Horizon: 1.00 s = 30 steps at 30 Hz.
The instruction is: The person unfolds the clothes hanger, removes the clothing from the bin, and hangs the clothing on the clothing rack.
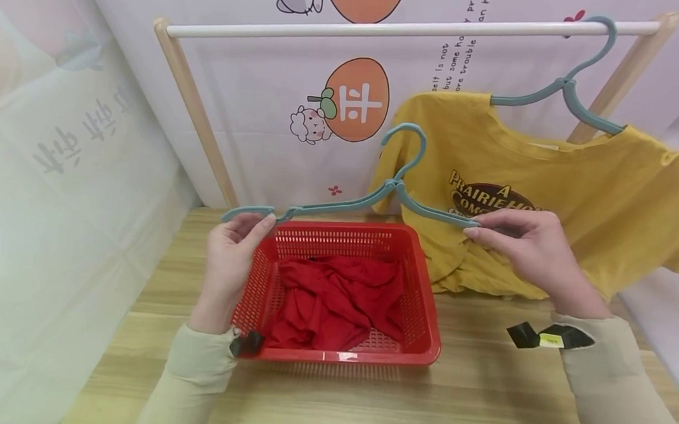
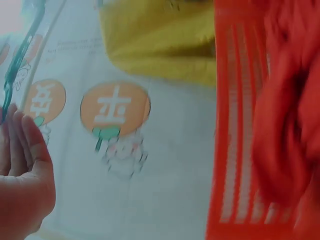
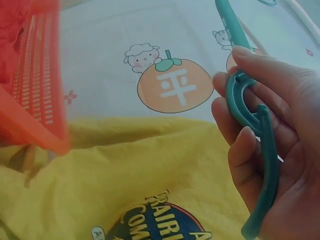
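Observation:
A teal folding clothes hanger [image 1: 345, 206] is held up above the red basket [image 1: 426, 319], its hook pointing upward. My left hand [image 1: 230, 251] pinches its left arm near the end. The right arm's end lies in my right hand [image 1: 525, 238], and the right wrist view shows the fingers curled round the hanger [image 3: 267, 165]. Inside the basket lies a crumpled red cloth garment [image 1: 335, 295]. Behind my right hand, a yellow T-shirt [image 1: 577, 186] with printed lettering hangs on a second teal hanger [image 1: 589, 113].
The second hanger hooks over the white rod [image 1: 326, 30] of a rack with wooden posts [image 1: 195, 108]. A wooden tabletop [image 1: 456, 397] bears the basket. Printed white sheeting [image 1: 253, 105] stands behind the rack and at the left.

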Motion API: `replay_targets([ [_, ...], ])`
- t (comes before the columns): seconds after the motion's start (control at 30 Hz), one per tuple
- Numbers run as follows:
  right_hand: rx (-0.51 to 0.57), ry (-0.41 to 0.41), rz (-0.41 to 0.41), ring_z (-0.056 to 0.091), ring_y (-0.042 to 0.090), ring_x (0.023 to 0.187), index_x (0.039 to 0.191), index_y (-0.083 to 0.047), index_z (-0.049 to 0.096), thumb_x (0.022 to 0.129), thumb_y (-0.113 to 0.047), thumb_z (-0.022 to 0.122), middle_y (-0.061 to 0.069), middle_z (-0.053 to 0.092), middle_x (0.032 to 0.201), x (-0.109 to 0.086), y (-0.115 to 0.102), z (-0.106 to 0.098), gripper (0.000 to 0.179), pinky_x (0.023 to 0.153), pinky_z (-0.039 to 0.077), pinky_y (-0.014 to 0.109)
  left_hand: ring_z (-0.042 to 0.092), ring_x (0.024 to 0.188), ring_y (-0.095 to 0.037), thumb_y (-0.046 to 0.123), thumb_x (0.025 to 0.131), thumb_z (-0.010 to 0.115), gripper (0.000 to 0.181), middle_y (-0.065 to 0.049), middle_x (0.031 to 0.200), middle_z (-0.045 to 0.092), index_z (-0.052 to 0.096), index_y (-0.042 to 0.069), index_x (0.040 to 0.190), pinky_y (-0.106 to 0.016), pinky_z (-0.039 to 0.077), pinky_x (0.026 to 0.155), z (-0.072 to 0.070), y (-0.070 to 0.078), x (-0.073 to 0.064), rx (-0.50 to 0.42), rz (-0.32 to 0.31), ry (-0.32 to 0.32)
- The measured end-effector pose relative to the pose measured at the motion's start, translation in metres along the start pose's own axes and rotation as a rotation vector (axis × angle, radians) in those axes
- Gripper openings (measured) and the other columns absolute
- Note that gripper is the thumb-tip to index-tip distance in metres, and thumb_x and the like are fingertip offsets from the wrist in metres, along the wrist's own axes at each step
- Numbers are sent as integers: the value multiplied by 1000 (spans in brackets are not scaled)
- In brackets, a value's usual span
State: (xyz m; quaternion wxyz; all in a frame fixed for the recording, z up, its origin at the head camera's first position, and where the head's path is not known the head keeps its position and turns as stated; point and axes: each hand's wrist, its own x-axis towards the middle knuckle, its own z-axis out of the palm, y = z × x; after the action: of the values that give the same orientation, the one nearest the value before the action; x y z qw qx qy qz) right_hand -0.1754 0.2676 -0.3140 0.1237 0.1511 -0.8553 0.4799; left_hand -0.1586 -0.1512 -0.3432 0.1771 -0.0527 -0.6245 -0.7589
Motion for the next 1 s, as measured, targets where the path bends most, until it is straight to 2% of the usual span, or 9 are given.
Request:
replay_targets([
  [0.03,12,3,5,70,14,72,101,-4,80,86,-10,84,7,76,85,0,0,0,16,55,52,21,70,80,-14,8,96,72,5,-1,87,74,74,7,92,-29,57,82,3,-1,-1,-87,-21,-4],
  [0.13,28,1,42,71,14,75,103,-3,79,87,-13,83,6,77,88,-1,1,1,19,59,54,22,70,80,-14,1,99,66,17,-2,88,75,75,11,89,-27,57,83,12,-3,-3,-320,-52,-14],
  [0.23,6,-22,99,70,15,79,106,-5,79,88,-21,83,3,77,91,-2,2,1,24,64,55,24,70,80,-13,-4,99,62,23,-3,89,75,75,11,87,-26,58,81,18,-3,-4,-414,-25,-13],
  [0.37,-71,-70,141,69,16,85,109,-11,80,88,-30,83,1,77,92,0,2,-1,28,69,55,25,69,79,-14,-3,96,67,17,-5,90,74,73,9,88,-27,58,79,20,-3,-5,-420,13,6],
  [0.5,-111,-108,127,69,17,88,110,-16,80,88,-34,83,0,77,91,5,-5,-4,29,71,55,25,69,79,-15,0,93,73,10,-6,90,75,73,7,88,-28,58,79,19,-4,-5,-439,12,33],
  [0.63,-99,-146,88,70,18,87,111,-17,80,88,-33,82,0,77,94,11,-18,-3,28,71,57,25,69,78,-15,-4,95,69,16,-6,90,75,73,9,86,-28,58,78,19,-7,-5,-438,20,37],
  [0.83,-78,-197,30,71,17,88,110,-17,81,89,-32,82,-1,76,98,22,-38,12,25,74,56,25,69,77,-14,-7,96,65,21,-5,89,76,73,10,87,-28,58,76,28,-10,-9,-402,24,14],
  [1.0,25,-198,-20,72,19,88,110,-13,80,89,-27,83,1,77,96,30,-52,26,25,76,58,27,68,75,-15,-6,96,67,20,-4,88,76,75,11,89,-28,58,76,38,-15,-14,-358,8,-5],
])
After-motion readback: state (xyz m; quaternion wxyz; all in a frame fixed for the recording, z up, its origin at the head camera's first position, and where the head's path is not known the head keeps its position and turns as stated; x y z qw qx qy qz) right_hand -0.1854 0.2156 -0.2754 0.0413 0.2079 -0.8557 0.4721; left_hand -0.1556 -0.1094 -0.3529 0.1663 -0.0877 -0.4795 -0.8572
